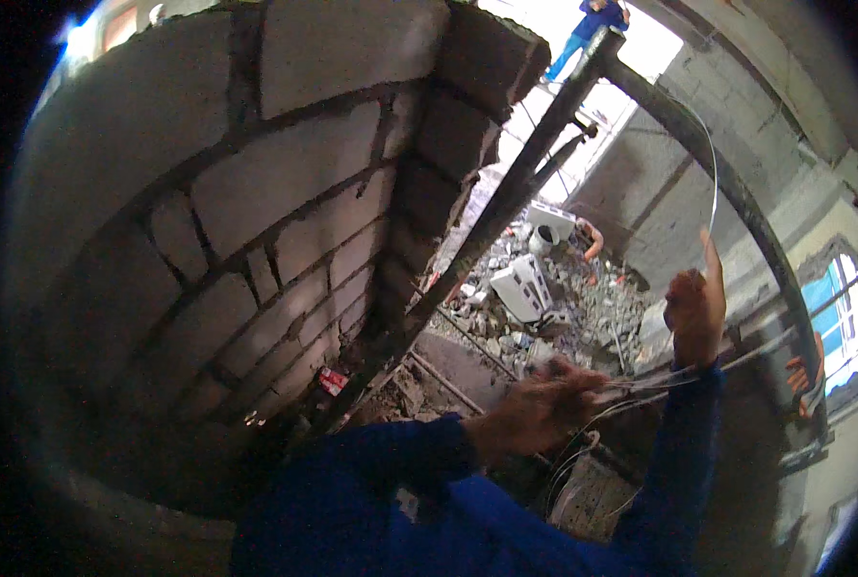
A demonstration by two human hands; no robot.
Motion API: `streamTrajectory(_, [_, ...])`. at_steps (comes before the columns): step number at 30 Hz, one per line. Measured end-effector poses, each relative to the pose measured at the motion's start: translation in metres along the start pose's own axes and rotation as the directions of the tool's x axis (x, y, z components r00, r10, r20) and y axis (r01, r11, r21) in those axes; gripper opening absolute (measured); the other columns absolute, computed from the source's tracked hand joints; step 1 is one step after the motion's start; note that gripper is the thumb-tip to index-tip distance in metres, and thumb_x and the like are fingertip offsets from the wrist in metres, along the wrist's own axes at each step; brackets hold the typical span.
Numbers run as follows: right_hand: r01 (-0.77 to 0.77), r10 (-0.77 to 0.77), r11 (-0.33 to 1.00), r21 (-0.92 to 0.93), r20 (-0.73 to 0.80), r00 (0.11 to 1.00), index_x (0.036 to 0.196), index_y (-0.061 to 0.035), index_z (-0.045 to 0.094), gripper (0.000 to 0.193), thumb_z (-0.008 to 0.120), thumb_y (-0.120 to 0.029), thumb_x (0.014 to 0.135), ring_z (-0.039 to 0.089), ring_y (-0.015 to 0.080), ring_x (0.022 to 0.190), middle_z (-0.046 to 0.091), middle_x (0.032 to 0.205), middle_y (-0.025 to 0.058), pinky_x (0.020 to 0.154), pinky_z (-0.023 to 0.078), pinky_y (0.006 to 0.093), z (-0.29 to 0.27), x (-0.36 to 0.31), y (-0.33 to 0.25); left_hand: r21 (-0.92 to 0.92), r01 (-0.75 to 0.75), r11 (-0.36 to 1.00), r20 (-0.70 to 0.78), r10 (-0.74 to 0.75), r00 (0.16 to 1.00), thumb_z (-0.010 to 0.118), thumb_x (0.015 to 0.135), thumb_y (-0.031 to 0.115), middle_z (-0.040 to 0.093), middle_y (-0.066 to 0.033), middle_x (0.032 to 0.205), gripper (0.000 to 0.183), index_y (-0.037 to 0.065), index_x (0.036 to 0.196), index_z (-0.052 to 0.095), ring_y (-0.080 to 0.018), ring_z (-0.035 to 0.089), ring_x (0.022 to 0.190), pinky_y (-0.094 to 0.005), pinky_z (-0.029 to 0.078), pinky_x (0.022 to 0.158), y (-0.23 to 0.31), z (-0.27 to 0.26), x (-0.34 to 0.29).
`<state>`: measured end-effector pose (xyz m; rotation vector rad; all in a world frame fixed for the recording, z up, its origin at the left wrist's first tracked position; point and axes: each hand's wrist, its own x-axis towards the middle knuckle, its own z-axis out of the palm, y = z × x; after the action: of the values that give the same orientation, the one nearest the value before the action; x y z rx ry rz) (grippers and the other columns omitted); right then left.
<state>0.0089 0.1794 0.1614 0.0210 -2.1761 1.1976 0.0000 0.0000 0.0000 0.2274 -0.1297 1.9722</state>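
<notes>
In front of me a bundle of thin pale wire [629, 387] sticks out of my left hand [544, 402]. That hand is closed round the strands and a little blurred. Loose loops of the same wire hang below it. Higher and farther right is my right hand [695, 315], its fingers curled and one digit pointing up. A single strand of wire [716, 188] rises from that fingertip along the dark metal pipe frame [737, 192]. Its curled fingers appear to hold the strand, though their inside is hidden. Both my sleeves are blue.
A bare block wall [294, 163] fills the left. Rubble [583, 298] with broken hollow blocks [523, 288] lies below, beyond the frame's slanting post [506, 207]. Another person's hand [799, 375] is by the frame at far right. A person in blue [593, 24] stands at the top.
</notes>
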Motion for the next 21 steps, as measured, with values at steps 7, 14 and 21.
streamTrajectory(7, [0.055, -0.053, 0.998, 0.039, -0.048, 0.997, 0.132, 0.0041, 0.040, 0.063, 0.063, -0.035, 0.088, 0.047, 0.0075, 0.062, 0.053, 0.083, 0.0027, 0.054, 0.041, 0.0212, 0.001, -0.028, 0.019, -0.014, -0.201, 0.980, 0.220, 0.199, 0.955, 0.057, 0.093, 0.015, 0.064, -0.0102, 0.107, 0.003, 0.014, 0.091, 0.058, -0.0167, 0.065, 0.078, -0.0317, 0.054, 0.066, 0.016, 0.027, 0.063])
streamTrajectory(14, [0.468, -0.756, 0.040, -0.883, 0.279, 0.592, 0.124, -0.0032, 0.050, 0.048, 0.058, -0.036, 0.090, 0.048, 0.0253, 0.098, 0.052, 0.111, 0.0116, 0.091, 0.042, 0.0414, 0.036, -0.067, -0.052, 0.011, -0.160, 0.987, 0.213, 0.154, 0.965, 0.055, 0.094, 0.015, 0.064, -0.0076, 0.110, 0.007, 0.014, 0.089, 0.060, -0.0170, 0.062, 0.094, -0.0357, 0.050, 0.078, 0.020, 0.015, 0.054])
streamTrajectory(21, [0.746, 0.007, 0.062, -0.663, 0.748, 0.664, 0.098, -0.0038, 0.062, 0.029, 0.062, -0.018, 0.073, 0.053, 0.0283, 0.090, 0.058, 0.089, 0.0119, 0.097, 0.039, 0.0483, 0.039, -0.037, -0.089, 0.088, -0.187, 0.979, 0.252, 0.159, 0.955, 0.058, 0.093, 0.015, 0.061, -0.0052, 0.113, 0.004, 0.015, 0.089, 0.058, -0.0155, 0.055, 0.105, -0.0354, 0.040, 0.087, 0.012, 0.013, 0.047])
